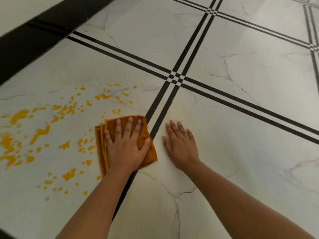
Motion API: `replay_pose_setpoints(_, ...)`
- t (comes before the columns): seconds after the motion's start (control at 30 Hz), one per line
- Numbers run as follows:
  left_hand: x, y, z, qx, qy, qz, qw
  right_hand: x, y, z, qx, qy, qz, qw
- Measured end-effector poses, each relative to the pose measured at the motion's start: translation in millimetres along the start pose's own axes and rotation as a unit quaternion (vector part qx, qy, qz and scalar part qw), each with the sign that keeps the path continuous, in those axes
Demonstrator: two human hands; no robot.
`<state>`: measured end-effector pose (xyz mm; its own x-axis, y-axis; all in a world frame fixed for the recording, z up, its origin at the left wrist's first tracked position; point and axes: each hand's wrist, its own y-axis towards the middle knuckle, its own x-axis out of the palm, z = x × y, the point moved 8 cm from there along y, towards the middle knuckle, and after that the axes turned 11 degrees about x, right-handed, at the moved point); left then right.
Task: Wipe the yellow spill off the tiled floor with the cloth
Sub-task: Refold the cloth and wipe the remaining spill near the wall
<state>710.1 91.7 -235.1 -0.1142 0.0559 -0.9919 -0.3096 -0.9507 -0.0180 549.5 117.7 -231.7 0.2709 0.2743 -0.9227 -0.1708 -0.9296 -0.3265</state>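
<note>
Left hand (pixel 126 149): fingers straight, pressing the folded orange cloth (pixel 151 152).
Right hand (pixel 181 145): flat, holding nothing, on the white marble tiled floor (pixel 241 152).
Yellow spill (pixel 43 133): drops and puddles left of the cloth.

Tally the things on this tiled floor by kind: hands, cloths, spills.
Hands: 2 (left hand, right hand)
Cloths: 1 (orange cloth)
Spills: 1 (yellow spill, in scattered drops)
Total: 4

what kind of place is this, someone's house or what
Likely an indoor room, perhaps a home; little else shows. Clues: glossy marble-look floor tiles with black inlay lines, and a dark band along the floor's edge.
</note>
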Motion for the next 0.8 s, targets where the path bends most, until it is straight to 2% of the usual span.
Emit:
replay_pose_setpoints(0.1, 1.4, -3.7, -0.4, 0.024, 0.003, -0.011, 1.0, 0.5, -5.8, -9.1, -0.006, -0.006, -0.004, 1.0)
replay_pose_setpoints(0.23, -1.7, -9.7, -7.4, -0.046, -0.016, -0.012, 0.999, 5.3, -21.2, -15.9, -0.027, -0.018, -0.022, 0.999)
replay_pose_setpoints(0.33, 1.7, -59.3, 4.6, -0.006, -0.022, -0.006, 1.0, 8.4, -31.4, -14.1, -0.035, -0.023, -0.027, 0.999)
replay_pose_setpoints(0.4, 2.3, -61.5, -6.3, -0.004, -0.014, -0.014, 1.0, 11.3, -39.3, -15.4, -0.049, -0.03, -0.029, 0.998)
replay_pose_setpoints(0.5, 0.0, -52.4, -29.1, -0.092, -0.022, -0.028, 0.995, 21.9, -53.5, -21.5, -0.071, -0.04, -0.034, 0.996)
replay_pose_setpoints(0.53, -2.9, -63.2, -23.5, -0.094, -0.02, -0.017, 0.995, 24.5, -56.2, -22.5, -0.074, -0.038, -0.038, 0.996)
replay_pose_setpoints(0.57, -3.2, -82.0, -14.3, -0.083, -0.029, 0.001, 0.996, 26.6, -58.5, -23.4, -0.077, -0.036, -0.042, 0.995)
replay_pose_setpoints(0.63, -0.3, -129.2, 4.6, -0.025, -0.031, -0.011, 0.999, 30.1, -65.6, -31.2, -0.094, -0.037, -0.042, 0.994)
replay_pose_setpoints(0.7, 0.7, -135.7, -10.7, 0.002, -0.01, -0.021, 1.0, 33.9, -73.2, -35.8, -0.101, -0.039, -0.039, 0.993)
replay_pose_setpoints(0.73, -4.0, -126.1, -32.0, -0.034, 0.005, -0.01, 0.999, 38.8, -79.7, -39.3, -0.106, -0.042, -0.045, 0.992)
replay_pose_setpoints(0.8, -6.4, -118.6, -65.7, -0.149, -0.002, -0.037, 0.988, 44.9, -88.9, -47.4, -0.117, -0.043, -0.038, 0.991)
